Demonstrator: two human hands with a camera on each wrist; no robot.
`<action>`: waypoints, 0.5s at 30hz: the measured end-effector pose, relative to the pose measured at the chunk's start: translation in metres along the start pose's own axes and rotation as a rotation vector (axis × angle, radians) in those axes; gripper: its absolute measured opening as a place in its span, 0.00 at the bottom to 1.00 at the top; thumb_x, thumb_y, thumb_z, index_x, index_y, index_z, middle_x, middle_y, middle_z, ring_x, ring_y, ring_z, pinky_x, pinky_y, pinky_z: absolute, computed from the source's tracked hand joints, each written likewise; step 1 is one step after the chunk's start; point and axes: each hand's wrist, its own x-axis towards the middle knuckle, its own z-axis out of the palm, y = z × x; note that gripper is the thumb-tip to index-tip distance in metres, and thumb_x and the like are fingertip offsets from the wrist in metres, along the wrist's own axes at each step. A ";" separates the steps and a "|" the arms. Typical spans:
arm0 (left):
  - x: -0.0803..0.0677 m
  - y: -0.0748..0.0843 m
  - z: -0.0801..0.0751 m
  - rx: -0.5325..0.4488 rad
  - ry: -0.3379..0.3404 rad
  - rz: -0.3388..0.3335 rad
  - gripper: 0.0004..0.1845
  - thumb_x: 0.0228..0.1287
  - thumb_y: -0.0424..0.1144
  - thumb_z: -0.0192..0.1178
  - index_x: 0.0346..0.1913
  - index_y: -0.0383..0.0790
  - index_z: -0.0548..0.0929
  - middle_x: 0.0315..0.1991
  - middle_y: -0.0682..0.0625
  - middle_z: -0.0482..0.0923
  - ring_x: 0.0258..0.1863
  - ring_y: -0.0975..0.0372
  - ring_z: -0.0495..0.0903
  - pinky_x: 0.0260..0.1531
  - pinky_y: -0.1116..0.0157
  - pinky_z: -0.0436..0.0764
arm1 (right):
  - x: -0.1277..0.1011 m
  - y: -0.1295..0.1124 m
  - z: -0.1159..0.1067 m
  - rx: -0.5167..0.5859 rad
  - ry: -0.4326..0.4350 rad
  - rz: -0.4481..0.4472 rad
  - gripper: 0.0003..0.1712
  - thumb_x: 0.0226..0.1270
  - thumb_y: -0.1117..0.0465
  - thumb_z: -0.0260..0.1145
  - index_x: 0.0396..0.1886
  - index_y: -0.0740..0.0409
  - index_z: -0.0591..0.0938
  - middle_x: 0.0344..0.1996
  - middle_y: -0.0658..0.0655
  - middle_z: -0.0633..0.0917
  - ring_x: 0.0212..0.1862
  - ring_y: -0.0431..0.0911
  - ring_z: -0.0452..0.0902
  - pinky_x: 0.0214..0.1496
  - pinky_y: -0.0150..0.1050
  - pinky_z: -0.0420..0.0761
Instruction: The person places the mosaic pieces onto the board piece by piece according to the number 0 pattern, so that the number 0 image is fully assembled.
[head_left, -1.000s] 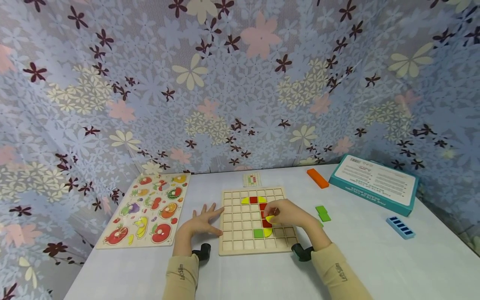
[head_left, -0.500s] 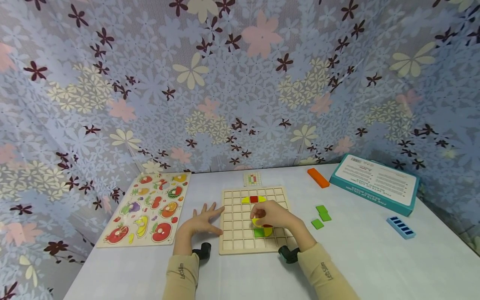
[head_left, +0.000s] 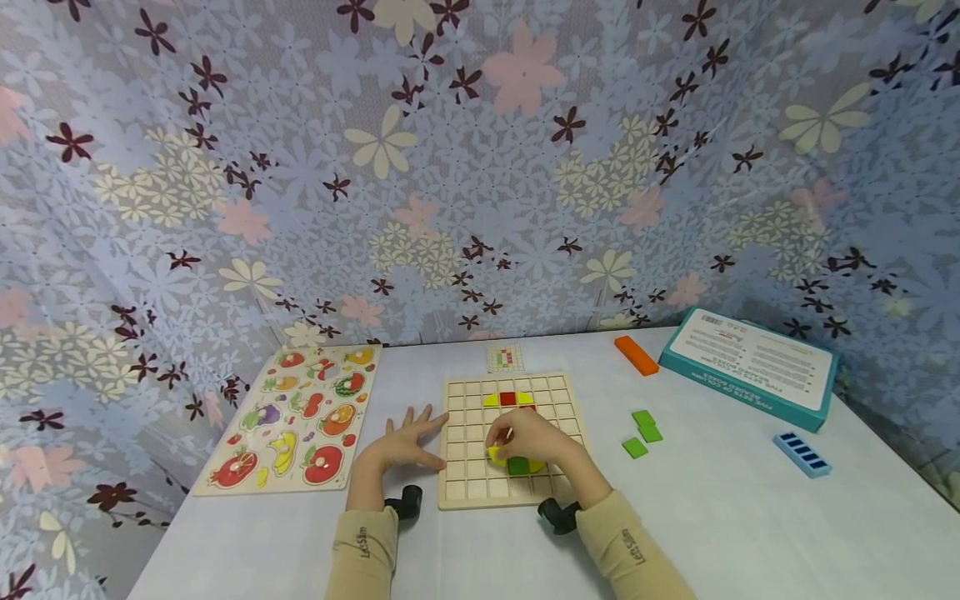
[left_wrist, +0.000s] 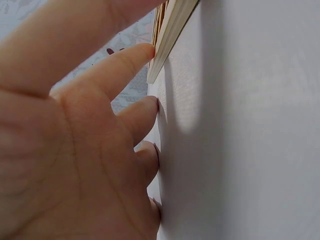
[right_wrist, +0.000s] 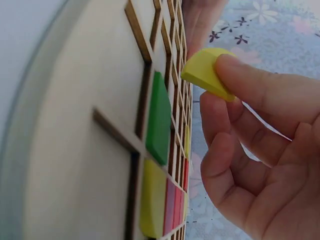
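Yellow piece [right_wrist: 206, 71], pinched by right hand [head_left: 534, 439], should drop flat into 1 cell beside green square [head_left: 517, 466] while left hand [head_left: 401, 446], fingers spread, steadies board [head_left: 467, 492].

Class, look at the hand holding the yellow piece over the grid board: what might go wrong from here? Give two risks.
1. The right hand pinches the yellow quarter-round piece only by its edge; it may slip and land askew on the wooden grid board.
2. Lowering it beside the seated green square tile could knock that tile, though the left hand steadies the board's edge.
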 end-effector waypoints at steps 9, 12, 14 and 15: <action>0.003 -0.004 0.000 -0.003 0.003 0.017 0.48 0.41 0.44 0.72 0.69 0.47 0.61 0.73 0.41 0.45 0.71 0.44 0.32 0.63 0.41 0.25 | -0.001 -0.001 0.007 -0.007 -0.012 0.025 0.05 0.52 0.71 0.68 0.25 0.57 0.82 0.21 0.47 0.78 0.27 0.41 0.70 0.31 0.33 0.73; 0.003 -0.004 0.000 -0.009 0.002 0.016 0.48 0.41 0.44 0.72 0.69 0.47 0.61 0.73 0.41 0.44 0.71 0.44 0.31 0.64 0.41 0.25 | -0.001 -0.002 0.008 -0.029 -0.024 0.028 0.05 0.52 0.71 0.68 0.26 0.57 0.82 0.22 0.47 0.78 0.28 0.41 0.70 0.31 0.33 0.74; 0.003 -0.004 0.000 -0.009 0.002 0.015 0.48 0.41 0.44 0.72 0.69 0.47 0.62 0.73 0.41 0.44 0.71 0.44 0.31 0.64 0.41 0.25 | -0.001 -0.002 0.009 -0.051 -0.029 0.031 0.05 0.52 0.71 0.68 0.26 0.57 0.83 0.22 0.47 0.78 0.28 0.41 0.70 0.32 0.33 0.74; 0.003 -0.004 0.000 -0.010 0.002 0.014 0.48 0.41 0.44 0.72 0.69 0.47 0.62 0.73 0.41 0.44 0.71 0.44 0.31 0.64 0.41 0.25 | -0.001 -0.002 0.009 -0.061 -0.032 0.032 0.06 0.53 0.71 0.67 0.26 0.57 0.83 0.22 0.46 0.78 0.28 0.40 0.71 0.32 0.33 0.74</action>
